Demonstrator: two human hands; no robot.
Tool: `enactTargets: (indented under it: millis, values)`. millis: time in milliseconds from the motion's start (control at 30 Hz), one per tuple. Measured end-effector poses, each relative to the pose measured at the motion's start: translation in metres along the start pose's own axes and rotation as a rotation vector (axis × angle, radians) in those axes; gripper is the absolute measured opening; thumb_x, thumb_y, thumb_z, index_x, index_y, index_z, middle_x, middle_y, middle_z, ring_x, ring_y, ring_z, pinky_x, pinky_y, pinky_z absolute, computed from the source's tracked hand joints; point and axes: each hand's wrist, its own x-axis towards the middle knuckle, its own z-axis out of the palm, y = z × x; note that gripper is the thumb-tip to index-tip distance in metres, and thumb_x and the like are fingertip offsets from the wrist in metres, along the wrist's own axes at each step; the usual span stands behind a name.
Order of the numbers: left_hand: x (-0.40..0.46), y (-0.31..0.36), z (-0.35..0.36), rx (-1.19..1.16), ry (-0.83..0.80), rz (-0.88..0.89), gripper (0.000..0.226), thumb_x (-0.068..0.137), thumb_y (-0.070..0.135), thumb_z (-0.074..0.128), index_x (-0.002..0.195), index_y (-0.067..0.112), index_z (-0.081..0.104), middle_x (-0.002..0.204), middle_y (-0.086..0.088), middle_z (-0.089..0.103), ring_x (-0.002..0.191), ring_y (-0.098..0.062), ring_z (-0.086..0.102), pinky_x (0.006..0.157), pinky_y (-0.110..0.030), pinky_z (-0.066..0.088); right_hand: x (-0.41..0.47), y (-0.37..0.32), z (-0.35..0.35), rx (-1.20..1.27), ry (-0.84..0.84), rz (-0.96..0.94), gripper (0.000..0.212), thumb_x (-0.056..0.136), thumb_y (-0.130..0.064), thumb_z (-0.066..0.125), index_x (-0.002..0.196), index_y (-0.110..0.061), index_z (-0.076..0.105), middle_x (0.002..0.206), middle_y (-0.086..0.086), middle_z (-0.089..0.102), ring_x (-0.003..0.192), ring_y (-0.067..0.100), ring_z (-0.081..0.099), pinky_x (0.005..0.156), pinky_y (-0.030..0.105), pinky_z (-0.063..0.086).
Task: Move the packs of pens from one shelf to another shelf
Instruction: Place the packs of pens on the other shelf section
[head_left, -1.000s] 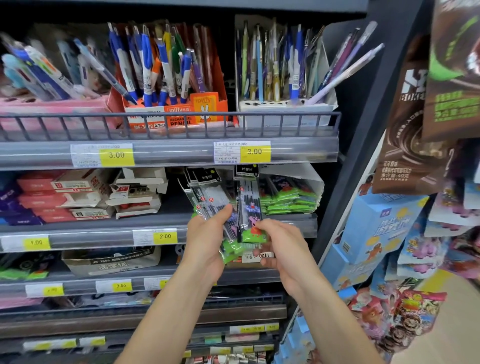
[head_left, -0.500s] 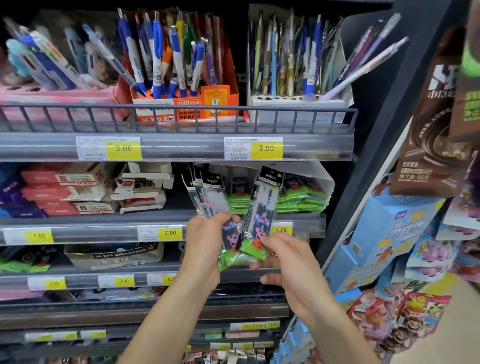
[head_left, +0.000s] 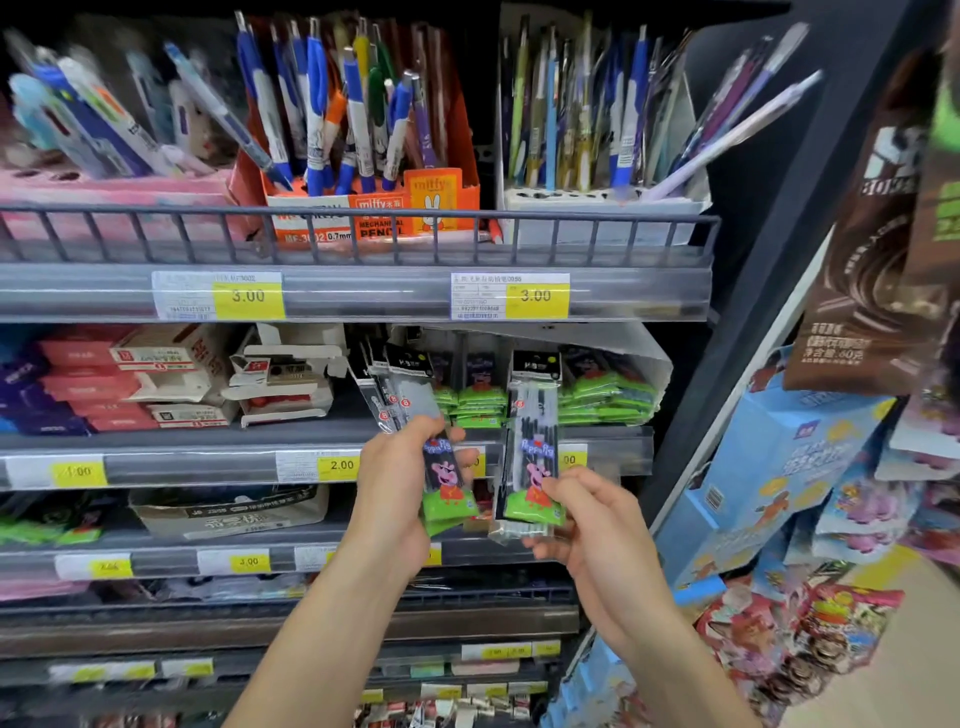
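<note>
My left hand grips a fanned bundle of several pen packs, black-topped with a green cartoon-pig base, upright in front of the second shelf. My right hand pinches the bottom of a single pen pack of the same kind, held upright a little to the right of the bundle and apart from it. Behind both, a white box on the second shelf holds more of these packs lying stacked.
The top shelf carries pen holders behind a wire rail. Red and white boxes lie on the second shelf's left. A cardboard box sits on the third shelf. Snack bags and blue cartons hang at right.
My right hand has drawn the single pack away from the bundle to the right and turned it upright. The left hand keeps its bundle, shifted slightly.
</note>
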Motion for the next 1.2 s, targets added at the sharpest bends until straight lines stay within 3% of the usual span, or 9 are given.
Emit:
enactTargets:
  millis: [167, 267, 433, 600, 733, 867, 933, 1067, 1200]
  values:
    - [-0.007, -0.006, 0.002, 0.183, -0.097, -0.046, 0.042, 0.089, 0.027, 0.081, 0.118, 0.000, 0.068, 0.100, -0.016, 0.080, 0.075, -0.027, 0.077, 0.060, -0.042, 0.064, 0.012, -0.009, 0.002, -0.125, -0.060, 0.001, 0.020, 0.088, -0.025, 0.071, 0.072, -0.013, 0.068, 0.080, -0.001, 0.062, 0.076, 0.012, 0.056, 0.057, 0.027, 0.048]
    - [-0.011, -0.008, 0.005, 0.225, -0.121, -0.015, 0.038, 0.083, 0.024, 0.087, 0.114, 0.007, 0.073, 0.097, -0.012, 0.082, 0.078, -0.026, 0.077, 0.074, -0.055, 0.066, 0.021, -0.013, 0.004, -0.001, -0.022, 0.038, 0.012, 0.090, -0.016, 0.070, 0.082, -0.009, 0.076, 0.083, 0.005, 0.071, 0.076, 0.014, 0.063, 0.055, 0.024, 0.048]
    - [-0.013, -0.011, 0.006, 0.198, -0.150, 0.003, 0.029, 0.082, 0.017, 0.087, 0.109, 0.012, 0.077, 0.100, -0.012, 0.082, 0.071, -0.020, 0.074, 0.078, -0.050, 0.063, 0.031, -0.015, 0.005, 0.176, 0.075, 0.061, 0.013, 0.088, -0.016, 0.074, 0.080, -0.011, 0.082, 0.086, 0.006, 0.075, 0.071, 0.010, 0.065, 0.056, 0.021, 0.051]
    - [-0.013, -0.017, 0.012, 0.182, -0.158, -0.028, 0.041, 0.083, 0.020, 0.087, 0.120, 0.007, 0.072, 0.102, -0.014, 0.081, 0.077, -0.024, 0.076, 0.084, -0.051, 0.062, 0.048, -0.027, 0.009, 0.239, 0.133, 0.121, 0.015, 0.085, -0.011, 0.077, 0.071, -0.011, 0.082, 0.081, 0.007, 0.074, 0.060, 0.011, 0.060, 0.052, 0.019, 0.051]
    - [-0.008, -0.019, 0.026, 0.102, -0.163, -0.014, 0.017, 0.089, 0.007, 0.080, 0.106, 0.004, 0.078, 0.095, -0.017, 0.081, 0.071, -0.022, 0.077, 0.063, -0.035, 0.064, 0.053, -0.027, 0.014, 0.296, 0.165, 0.113, 0.010, 0.082, -0.013, 0.083, 0.081, -0.004, 0.080, 0.079, 0.013, 0.072, 0.059, 0.016, 0.061, 0.055, 0.022, 0.055]
    - [0.003, -0.020, 0.033, 0.134, -0.129, -0.015, 0.005, 0.087, 0.007, 0.079, 0.087, 0.005, 0.083, 0.095, -0.017, 0.082, 0.077, -0.023, 0.077, 0.093, -0.050, 0.062, 0.045, -0.014, 0.013, 0.387, 0.188, 0.107, 0.042, 0.082, -0.033, 0.084, 0.108, -0.001, 0.070, 0.080, 0.016, 0.069, 0.070, 0.025, 0.067, 0.062, 0.027, 0.057]
    - [0.007, -0.019, 0.033, 0.183, -0.143, -0.024, 0.011, 0.087, 0.010, 0.079, 0.078, 0.011, 0.085, 0.096, -0.014, 0.082, 0.076, -0.022, 0.076, 0.097, -0.053, 0.059, 0.043, -0.012, 0.011, 0.335, 0.168, 0.142, 0.048, 0.084, -0.041, 0.081, 0.113, -0.005, 0.068, 0.077, 0.014, 0.069, 0.068, 0.023, 0.062, 0.059, 0.030, 0.051]
    - [0.015, -0.013, 0.034, 0.217, -0.147, -0.042, 0.020, 0.090, 0.014, 0.078, 0.104, -0.001, 0.077, 0.098, -0.015, 0.082, 0.076, -0.025, 0.077, 0.079, -0.044, 0.064, 0.053, -0.016, 0.013, 0.194, 0.070, 0.208, 0.046, 0.087, -0.046, 0.076, 0.099, -0.002, 0.077, 0.072, 0.009, 0.066, 0.059, 0.015, 0.050, 0.053, 0.026, 0.037]
    - [0.017, -0.003, 0.034, 0.241, -0.162, -0.034, 0.030, 0.093, 0.015, 0.077, 0.116, -0.003, 0.070, 0.093, -0.011, 0.083, 0.066, -0.017, 0.078, 0.059, -0.031, 0.062, 0.073, -0.025, 0.013, 0.228, 0.143, 0.197, 0.029, 0.090, -0.030, 0.075, 0.094, -0.002, 0.071, 0.062, 0.001, 0.055, 0.051, 0.012, 0.045, 0.045, 0.023, 0.035]
